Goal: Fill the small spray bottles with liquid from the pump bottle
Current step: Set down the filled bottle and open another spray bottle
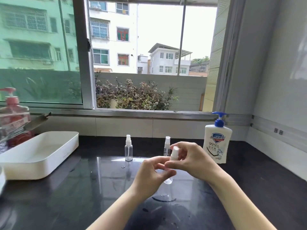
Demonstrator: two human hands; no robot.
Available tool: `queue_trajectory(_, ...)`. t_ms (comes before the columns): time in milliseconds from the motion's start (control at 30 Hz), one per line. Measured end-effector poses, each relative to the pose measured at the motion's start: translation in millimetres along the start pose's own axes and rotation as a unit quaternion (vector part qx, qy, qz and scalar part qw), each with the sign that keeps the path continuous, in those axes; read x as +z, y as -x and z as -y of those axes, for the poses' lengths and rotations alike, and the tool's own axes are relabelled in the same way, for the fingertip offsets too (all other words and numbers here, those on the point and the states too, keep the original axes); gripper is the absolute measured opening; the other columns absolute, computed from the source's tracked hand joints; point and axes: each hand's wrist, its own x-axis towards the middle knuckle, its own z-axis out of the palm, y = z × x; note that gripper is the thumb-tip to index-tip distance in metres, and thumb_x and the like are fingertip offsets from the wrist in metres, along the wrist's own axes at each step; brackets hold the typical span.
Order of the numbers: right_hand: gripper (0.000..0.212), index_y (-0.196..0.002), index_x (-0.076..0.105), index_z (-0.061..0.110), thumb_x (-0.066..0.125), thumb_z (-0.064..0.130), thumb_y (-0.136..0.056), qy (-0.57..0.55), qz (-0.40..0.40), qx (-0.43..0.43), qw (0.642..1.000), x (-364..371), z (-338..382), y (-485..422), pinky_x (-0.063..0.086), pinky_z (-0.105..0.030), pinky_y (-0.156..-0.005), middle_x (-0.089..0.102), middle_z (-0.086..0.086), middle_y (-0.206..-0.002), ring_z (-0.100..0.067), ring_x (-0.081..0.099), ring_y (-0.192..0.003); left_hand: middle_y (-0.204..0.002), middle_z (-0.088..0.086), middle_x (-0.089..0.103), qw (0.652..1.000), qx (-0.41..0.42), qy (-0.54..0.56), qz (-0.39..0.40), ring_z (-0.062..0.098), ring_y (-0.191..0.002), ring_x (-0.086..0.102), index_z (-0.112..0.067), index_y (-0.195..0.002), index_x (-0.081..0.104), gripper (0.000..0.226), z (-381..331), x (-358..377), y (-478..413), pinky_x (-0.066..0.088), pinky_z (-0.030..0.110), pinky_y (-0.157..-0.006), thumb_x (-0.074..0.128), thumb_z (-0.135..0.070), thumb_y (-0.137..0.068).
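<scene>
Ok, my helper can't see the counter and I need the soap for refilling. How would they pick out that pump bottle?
Start at the open window and drop to the dark counter below it. At the counter's right end, against the tiled wall, stands the white pump bottle. Its blue pump head and blue shield label set it apart from the pink-topped bottle far left and the small clear spray bottles.

A glossy dark table (66, 196) mirrors daylight from the wide sliding window (149, 55) at twelve o'clock. Its green-tinted pane (38, 52) sits at ten o'clock, potted plants (132, 97) and pale buildings (114, 35) beyond. A plain white wall (274, 72) rises at two o'clock.
</scene>
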Motion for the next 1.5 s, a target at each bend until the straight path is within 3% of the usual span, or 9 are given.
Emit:
queue_trajectory(100, 0.025, -0.079, 0.068, 0.019, 0.082, 0.031, -0.063, 0.012, -0.027, 0.003, 1.000, 3.9, -1.5, -1.0, 0.050, -0.030, -0.064, 0.063, 0.007, -0.064, -0.005, 0.054, -0.057, -0.088, -0.017, 0.074, 1.000, 0.005, -0.006, -0.011, 0.002, -0.077, 0.067, -0.041, -0.094, 0.071, 0.030, 1.1, 1.0, -0.3, 0.046, 0.010, -0.063, 0.078, -0.022, -0.072)
queue_trajectory(233, 0.055, -0.117, 0.059, 0.020, 0.081, 0.014, -0.067, -0.111, 0.054, 0.040, 0.992, -3.4, -1.4, -0.8, 0.056, -0.039, -0.085, 0.073, -0.009, -0.087, -0.022, 0.069, -0.080, -0.089, -0.008, 0.074, 1.000, -0.012, 0.005, -0.027, 0.004, -0.078, 0.067, -0.032, -0.102, 0.071, 0.034, 5.7, 0.8, -2.0, 0.047, 0.012, -0.057, 0.078, -0.019, -0.072)
queue_trajectory(367, 0.037, -0.094, 0.065, 0.024, 0.077, 0.047, -0.068, 0.018, -0.039, 0.036, 0.998, 3.5, 0.4, -0.6, 0.048, -0.023, -0.059, 0.067, 0.005, -0.071, -0.004, 0.058, -0.061, -0.086, -0.008, 0.070, 0.999, -0.019, 0.004, -0.043, 0.003, -0.079, 0.068, -0.028, -0.096, 0.070, 0.029, 7.7, -1.5, -3.7, 0.047, 0.013, -0.051, 0.079, -0.017, -0.071)
queue_trajectory(533, 0.048, -0.118, 0.055, 0.019, 0.070, 0.014, -0.073, -0.051, 0.019, 0.044, 0.998, 3.7, -0.8, -2.2, 0.056, -0.038, -0.078, 0.068, -0.004, -0.093, -0.015, 0.067, -0.078, -0.088, -0.011, 0.071, 0.999, -0.025, -0.007, -0.040, 0.003, -0.081, 0.068, -0.022, -0.097, 0.068, 0.030, 11.6, -0.3, -3.7, 0.049, 0.014, -0.056, 0.080, -0.014, -0.070)
queue_trajectory(667, 0.045, -0.102, 0.054, 0.028, 0.072, 0.054, -0.069, 0.068, -0.031, 0.028, 0.997, 7.7, -0.3, -0.5, 0.048, -0.024, -0.068, 0.063, 0.006, -0.088, -0.010, 0.061, -0.078, -0.081, -0.019, 0.071, 0.999, -0.014, -0.016, -0.045, 0.004, -0.084, 0.068, -0.032, -0.089, 0.070, 0.027, 13.8, -1.5, -4.7, 0.048, 0.014, -0.054, 0.079, -0.014, -0.071)
queue_trajectory(800, 0.007, -0.078, 0.068, 0.020, 0.071, 0.026, -0.077, 0.057, -0.015, -0.003, 0.998, 3.9, -2.7, 0.1, 0.051, -0.022, -0.064, 0.069, 0.005, -0.075, -0.004, 0.061, -0.065, -0.086, -0.023, 0.071, 0.998, -0.002, -0.036, -0.043, -0.002, -0.088, 0.066, -0.043, -0.089, 0.066, 0.035, 15.9, -2.7, -5.4, 0.051, 0.012, -0.066, 0.078, -0.015, -0.072)
queue_trajectory(1000, 0.018, -0.088, 0.072, 0.021, 0.068, 0.007, -0.078, 0.089, -0.009, -0.072, 0.993, -9.4, -1.0, 2.3, 0.055, -0.026, -0.073, 0.071, 0.007, -0.082, -0.007, 0.065, -0.073, -0.106, -0.011, 0.070, 0.997, 0.008, -0.064, -0.030, -0.001, -0.101, 0.063, -0.024, -0.111, 0.067, 0.039, 17.8, -4.7, -8.4, 0.045, 0.009, -0.091, 0.076, -0.012, -0.075)
queue_trajectory(1200, 0.047, -0.098, 0.063, 0.025, 0.064, 0.063, -0.070, 0.136, -0.032, -0.022, 0.990, 3.7, 3.9, 2.8, 0.047, -0.020, -0.063, 0.061, 0.011, -0.087, -0.004, 0.060, -0.075, -0.102, -0.015, 0.071, 0.997, 0.028, -0.060, -0.046, -0.001, -0.099, 0.064, -0.033, -0.103, 0.068, 0.033, 16.3, -3.6, -8.3, 0.046, 0.009, -0.088, 0.075, -0.016, -0.077)
queue_trajectory(1500, 0.014, -0.090, 0.072, 0.021, 0.064, 0.011, -0.084, 0.114, -0.057, -0.082, 0.989, -24.2, 3.1, 4.6, 0.050, -0.013, -0.070, 0.063, 0.011, -0.087, -0.006, 0.063, -0.076, -0.101, -0.013, 0.067, 0.994, -0.010, -0.090, -0.061, 0.004, -0.098, 0.062, -0.024, -0.113, 0.065, 0.038, 26.2, -7.2, -11.4, 0.045, 0.006, -0.087, 0.073, -0.012, -0.078)
